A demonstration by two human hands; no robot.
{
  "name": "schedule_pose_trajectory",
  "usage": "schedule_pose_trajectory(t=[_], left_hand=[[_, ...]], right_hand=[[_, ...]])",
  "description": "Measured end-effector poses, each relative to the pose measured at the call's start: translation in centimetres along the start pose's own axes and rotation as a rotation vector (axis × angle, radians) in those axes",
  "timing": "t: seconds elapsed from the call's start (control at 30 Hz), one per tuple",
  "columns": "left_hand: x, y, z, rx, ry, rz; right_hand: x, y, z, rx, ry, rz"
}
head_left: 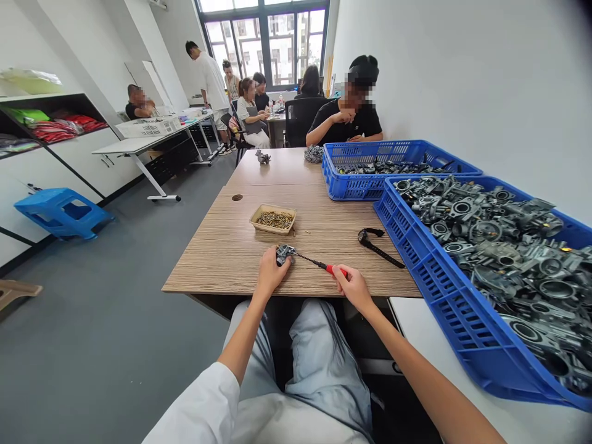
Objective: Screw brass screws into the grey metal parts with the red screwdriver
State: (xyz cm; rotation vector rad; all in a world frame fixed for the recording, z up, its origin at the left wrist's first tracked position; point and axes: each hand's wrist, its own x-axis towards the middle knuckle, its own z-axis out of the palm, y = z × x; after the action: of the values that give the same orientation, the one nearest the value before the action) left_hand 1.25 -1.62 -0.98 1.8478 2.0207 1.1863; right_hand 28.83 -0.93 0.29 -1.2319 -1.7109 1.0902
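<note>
Near the front edge of the wooden table [208, 259], my left hand [272, 271] is closed around a small grey metal carburetor body [285, 251] resting on the tabletop. My right hand [354, 287] grips the red handle of a screwdriver [319, 264]. Its long dark shaft points left, and the tip reaches the side of the carburetor body; whether it sits in a screw I cannot tell. Just beyond my hands stands a beige tray [272, 230] of small brass-coloured parts, with a loose one lying to its right.
On the right, a blue crate [416, 265] is heaped with metal carburetor bodies, and another blue crate [351, 185] stands behind it. A black wristwatch [386, 251] lies beside the nearer crate. Farther back are a metal part [263, 157] and a seated person [346, 117].
</note>
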Motion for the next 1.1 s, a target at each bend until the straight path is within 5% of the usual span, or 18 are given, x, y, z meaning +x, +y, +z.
schedule_pose_trajectory(t=[0.93,1.1], left_hand=[[-0.2,0.2,0.4,-0.040,-0.053,0.013],[0.7,0.7,-1.0,0.039,-0.119,0.089]], right_hand=[[-0.1,0.1,-0.2,0.128,0.069,-0.004],[0.0,0.1,-0.2,0.144,0.091,0.006]])
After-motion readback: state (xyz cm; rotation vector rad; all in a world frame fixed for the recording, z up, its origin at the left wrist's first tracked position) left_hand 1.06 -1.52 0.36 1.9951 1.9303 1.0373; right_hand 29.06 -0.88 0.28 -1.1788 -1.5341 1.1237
